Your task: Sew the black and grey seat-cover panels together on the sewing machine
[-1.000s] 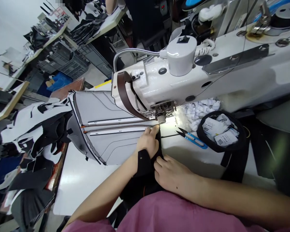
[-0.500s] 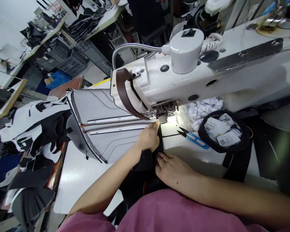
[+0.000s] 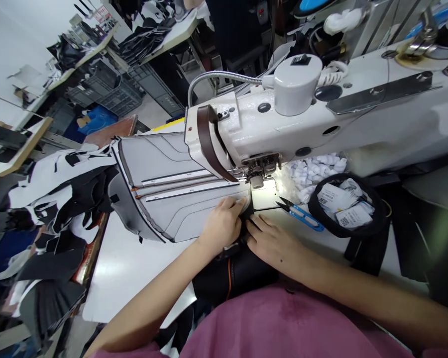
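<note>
A grey-backed padded cover [image 3: 194,219] with white strips and dark seams lies under the sewing machine [image 3: 257,176]. Its black side [image 3: 242,268], with an orange line, folds down toward my lap. My left hand [image 3: 224,223] is closed on the cover's near edge, thumb and fingers pressed together just short of the presser area. Beside it, my right hand [image 3: 271,243] grips the black fabric at the same edge, fingers bent over it. Blue-handled thread snips [image 3: 302,217] lie to the right of my hands, touched by neither.
A black fabric-rimmed holder [image 3: 313,211] full of white labels stands right of the snips. Small white rolled pieces [image 3: 317,169] are heaped behind it. Black and white fabric scraps [image 3: 65,179] pile up at the table's left, and grey crates [image 3: 119,92] stand beyond.
My left hand has slid slightly toward me along the cover's edge. My right hand has moved up a little nearer the needle. More of the black side with its orange line now shows.
</note>
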Motion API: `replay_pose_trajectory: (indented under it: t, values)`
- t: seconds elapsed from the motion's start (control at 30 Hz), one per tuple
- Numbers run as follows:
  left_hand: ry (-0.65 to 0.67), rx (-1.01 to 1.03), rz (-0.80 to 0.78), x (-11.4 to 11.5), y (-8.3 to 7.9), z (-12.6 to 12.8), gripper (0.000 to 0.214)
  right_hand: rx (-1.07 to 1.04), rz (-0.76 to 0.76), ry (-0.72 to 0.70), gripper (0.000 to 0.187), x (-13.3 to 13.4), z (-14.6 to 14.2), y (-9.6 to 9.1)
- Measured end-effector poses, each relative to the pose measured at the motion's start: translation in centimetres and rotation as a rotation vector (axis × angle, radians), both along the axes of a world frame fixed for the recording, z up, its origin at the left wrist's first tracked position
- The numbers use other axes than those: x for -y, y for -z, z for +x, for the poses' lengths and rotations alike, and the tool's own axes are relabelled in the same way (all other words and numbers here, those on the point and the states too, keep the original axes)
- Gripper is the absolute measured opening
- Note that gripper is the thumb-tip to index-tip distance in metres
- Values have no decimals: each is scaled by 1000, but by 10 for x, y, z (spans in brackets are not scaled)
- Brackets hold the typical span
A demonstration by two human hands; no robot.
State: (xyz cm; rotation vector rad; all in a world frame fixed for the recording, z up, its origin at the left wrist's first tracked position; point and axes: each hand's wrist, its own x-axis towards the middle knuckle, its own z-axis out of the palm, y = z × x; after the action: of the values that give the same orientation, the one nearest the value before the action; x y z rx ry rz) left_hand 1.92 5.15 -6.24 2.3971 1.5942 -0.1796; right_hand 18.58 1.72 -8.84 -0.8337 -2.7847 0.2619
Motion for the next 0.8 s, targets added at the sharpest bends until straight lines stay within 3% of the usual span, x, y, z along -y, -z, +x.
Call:
replay_pose_trajectory:
  t: [0.17, 0.47, 0.63, 0.73, 0.8]
  values:
    - [47, -90, 22, -11, 6, -1, 51, 109, -35, -43, 19, -15, -7, 6]
    - [92, -91, 90, -31, 14, 5, 32, 107, 7, 75, 22, -41, -8, 20]
    - [50, -89, 58, -53, 20, 8, 25, 73, 72, 125, 23, -54, -9, 27]
    - [9, -4, -1, -57, 4, 11, 23, 40, 121, 132, 26, -58, -9, 32]
    - [-14, 177, -89, -38, -27, 9, 25, -10, 110, 143, 26, -60, -8, 35]
